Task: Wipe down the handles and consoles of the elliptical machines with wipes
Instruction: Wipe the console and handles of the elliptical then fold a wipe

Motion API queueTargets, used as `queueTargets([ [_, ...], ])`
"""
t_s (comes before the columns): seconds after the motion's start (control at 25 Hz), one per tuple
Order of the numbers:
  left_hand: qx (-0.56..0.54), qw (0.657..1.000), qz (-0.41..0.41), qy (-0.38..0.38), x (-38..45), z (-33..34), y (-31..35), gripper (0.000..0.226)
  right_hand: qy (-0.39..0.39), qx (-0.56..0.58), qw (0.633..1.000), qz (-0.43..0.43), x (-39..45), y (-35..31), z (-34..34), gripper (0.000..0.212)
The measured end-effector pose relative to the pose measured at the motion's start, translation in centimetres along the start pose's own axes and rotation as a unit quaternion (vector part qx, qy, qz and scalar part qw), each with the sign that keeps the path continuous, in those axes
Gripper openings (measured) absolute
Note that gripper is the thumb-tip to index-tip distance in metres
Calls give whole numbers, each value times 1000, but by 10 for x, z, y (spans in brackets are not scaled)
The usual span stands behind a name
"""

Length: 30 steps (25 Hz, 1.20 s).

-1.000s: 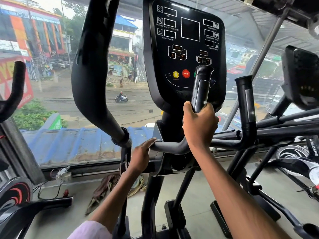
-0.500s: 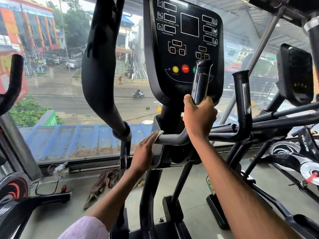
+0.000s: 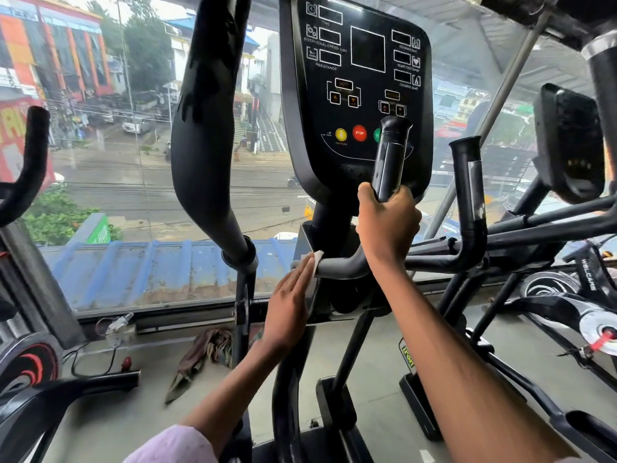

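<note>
- Gym floor (image 3: 377, 379) of grey concrete runs up to a window (image 3: 110, 182) that looks onto a wet street.
- Nearest, a pink sleeve (image 3: 173, 444) sits at the bottom edge, on the left arm.
- Left hand (image 3: 288, 309) lies flat with straight fingers, pressing a white wipe (image 3: 314, 260) against the left end of the grey bar (image 3: 340, 264); only a corner of the wipe shows past the fingertips.
- Right hand (image 3: 387, 225) is curled tight round the base of the upright grip (image 3: 390, 158), thumb on the left side.
- Console (image 3: 357, 95) stands just behind that grip, black, with a red STOP button (image 3: 359, 133) beside a yellow one.
- Left of the console a thick black swing arm (image 3: 207, 121) curves down to a pivot.
- A second upright grip (image 3: 469, 185) stands to the right, apart from the hand.
- A crumpled rag (image 3: 203, 355) lies on the floor below the window.
- Another console (image 3: 571, 142) is at far right.
</note>
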<state>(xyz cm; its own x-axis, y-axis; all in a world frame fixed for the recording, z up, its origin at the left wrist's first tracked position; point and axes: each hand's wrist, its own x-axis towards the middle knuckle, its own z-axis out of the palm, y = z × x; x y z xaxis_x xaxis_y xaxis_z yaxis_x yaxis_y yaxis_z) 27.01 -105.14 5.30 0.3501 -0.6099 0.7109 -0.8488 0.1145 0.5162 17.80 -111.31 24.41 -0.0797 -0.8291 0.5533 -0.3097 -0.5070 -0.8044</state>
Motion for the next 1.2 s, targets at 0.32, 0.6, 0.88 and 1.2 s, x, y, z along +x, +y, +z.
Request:
queueTargets([
  [0.32,-14,987,-156,22,0,20,-4,94,-6,-5,1000,0,-1,-3,-1,34],
  [0.6,15,996,-57,70,-18,34,20,85,-7,0,1000,-2,-3,-4,0,31],
  [0.88,-68,958,-250,119,2,44,29,81,-9,5,1000,8,0,0,4,33],
  [1.2,-16,984,-133,114,-5,50,6,88,-16,15,1000,-2,2,2,4,33],
])
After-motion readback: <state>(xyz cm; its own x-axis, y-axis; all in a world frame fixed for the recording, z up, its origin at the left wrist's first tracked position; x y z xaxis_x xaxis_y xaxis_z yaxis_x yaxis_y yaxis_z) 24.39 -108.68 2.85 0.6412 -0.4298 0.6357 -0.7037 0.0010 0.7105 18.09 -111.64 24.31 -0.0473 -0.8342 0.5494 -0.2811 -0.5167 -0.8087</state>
